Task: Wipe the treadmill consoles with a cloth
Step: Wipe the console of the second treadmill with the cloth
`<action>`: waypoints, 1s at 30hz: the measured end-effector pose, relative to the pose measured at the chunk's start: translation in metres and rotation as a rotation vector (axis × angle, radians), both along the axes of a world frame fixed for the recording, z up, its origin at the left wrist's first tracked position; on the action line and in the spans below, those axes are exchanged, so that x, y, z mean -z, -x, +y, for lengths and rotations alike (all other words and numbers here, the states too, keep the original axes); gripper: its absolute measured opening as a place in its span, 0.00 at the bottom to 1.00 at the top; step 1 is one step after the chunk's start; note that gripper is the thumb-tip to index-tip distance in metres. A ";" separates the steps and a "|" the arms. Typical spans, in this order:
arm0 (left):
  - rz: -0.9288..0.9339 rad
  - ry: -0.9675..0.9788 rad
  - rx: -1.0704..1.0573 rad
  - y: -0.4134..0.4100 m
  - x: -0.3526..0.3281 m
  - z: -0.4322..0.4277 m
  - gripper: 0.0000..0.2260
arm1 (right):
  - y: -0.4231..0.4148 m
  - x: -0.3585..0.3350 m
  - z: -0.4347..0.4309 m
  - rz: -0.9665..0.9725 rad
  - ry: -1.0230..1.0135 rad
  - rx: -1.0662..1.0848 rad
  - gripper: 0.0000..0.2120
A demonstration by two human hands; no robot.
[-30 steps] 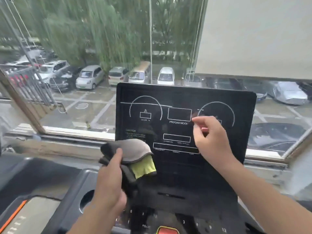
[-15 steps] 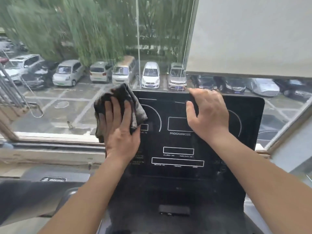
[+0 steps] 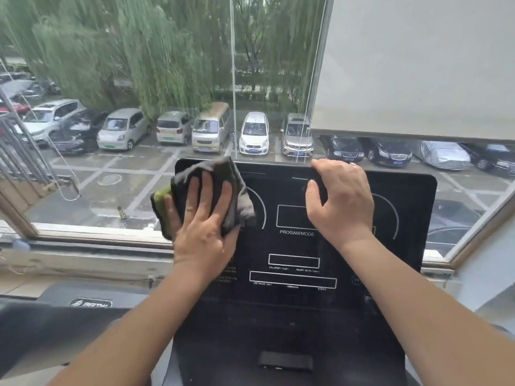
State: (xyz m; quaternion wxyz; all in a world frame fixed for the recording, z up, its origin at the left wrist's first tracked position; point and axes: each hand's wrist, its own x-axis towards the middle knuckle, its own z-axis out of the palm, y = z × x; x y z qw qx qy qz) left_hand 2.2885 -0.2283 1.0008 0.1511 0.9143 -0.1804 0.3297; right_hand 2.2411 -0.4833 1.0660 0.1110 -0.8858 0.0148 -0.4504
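Centre-left in the frame, the left hand [image 3: 204, 221] lies flat, fingers straight, pressing the cloth [image 3: 207, 169] onto the upper-left corner of the console [image 3: 404, 246]. The cloth is dark grey and bunched, with a yellow-green fold at its left edge. At centre, the right hand [image 3: 341, 201] hooks its fingers over the top edge, gripping it. I'd judge the wiping barely begun: 1 corner is covered, and the rest of the black panel is left.

"progam/mode", "calories" on treadmill console [image 3: 404, 246]
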 end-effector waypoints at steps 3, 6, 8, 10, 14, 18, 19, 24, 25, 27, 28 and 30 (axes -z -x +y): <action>0.043 0.044 -0.083 -0.009 -0.022 -0.032 0.37 | -0.001 0.000 0.001 0.012 -0.005 0.001 0.18; 0.002 -0.093 0.006 0.018 0.007 -0.056 0.41 | -0.001 0.000 0.000 0.011 -0.006 -0.004 0.18; -0.075 -0.299 0.221 0.038 0.035 -0.055 0.45 | -0.001 -0.001 -0.001 0.011 -0.004 -0.012 0.18; -0.160 -0.491 0.417 0.038 0.042 -0.036 0.45 | 0.000 -0.001 -0.001 0.023 0.001 -0.016 0.18; -0.233 -0.366 0.328 0.000 0.006 0.005 0.38 | 0.001 -0.001 -0.001 0.040 -0.002 -0.015 0.19; -0.058 0.040 -0.004 -0.015 -0.008 0.000 0.36 | 0.000 0.000 0.001 0.041 -0.014 -0.002 0.18; -0.038 0.035 -0.046 -0.009 0.000 -0.008 0.37 | 0.000 0.000 0.001 0.043 -0.015 0.003 0.18; -0.090 -0.305 0.244 0.040 0.071 -0.012 0.44 | 0.001 0.000 0.000 0.053 0.000 -0.003 0.19; -0.136 -0.432 0.364 0.040 0.073 -0.001 0.43 | 0.002 0.000 0.000 0.061 0.004 -0.006 0.19; -0.203 -0.500 0.502 0.023 0.052 0.015 0.37 | 0.003 -0.002 -0.001 0.091 0.017 -0.008 0.20; -0.224 -0.455 0.487 0.011 0.035 0.019 0.34 | 0.004 -0.004 -0.002 0.116 0.027 -0.016 0.21; -0.211 -0.247 0.354 -0.007 0.000 0.016 0.35 | 0.008 -0.009 -0.006 0.181 0.044 -0.047 0.22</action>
